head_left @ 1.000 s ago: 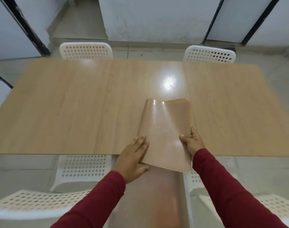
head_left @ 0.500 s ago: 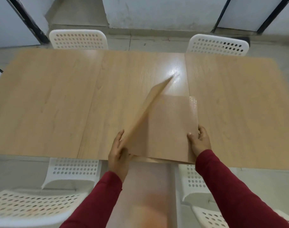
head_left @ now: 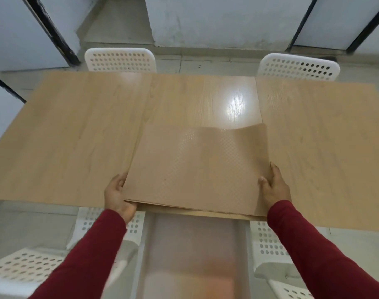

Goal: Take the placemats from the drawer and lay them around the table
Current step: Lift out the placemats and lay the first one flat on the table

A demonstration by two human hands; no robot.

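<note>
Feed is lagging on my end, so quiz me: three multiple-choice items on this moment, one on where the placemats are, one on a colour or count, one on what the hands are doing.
1. Where does the stack of placemats lie?
A. at the table's far edge
B. at the near edge of the table, in the middle
C. on a chair

2. How many white chairs stand at the table's far side?
A. two
B. none
C. four

3. What are the hands doing?
A. both hang clear of the mats
B. only one touches them
C. the left hand and right hand each hold a side edge

Key: 1 B, the stack sits just ahead of the person; 2 A, one far chair at left, another at right; 3 C, a hand grips each side.
</note>
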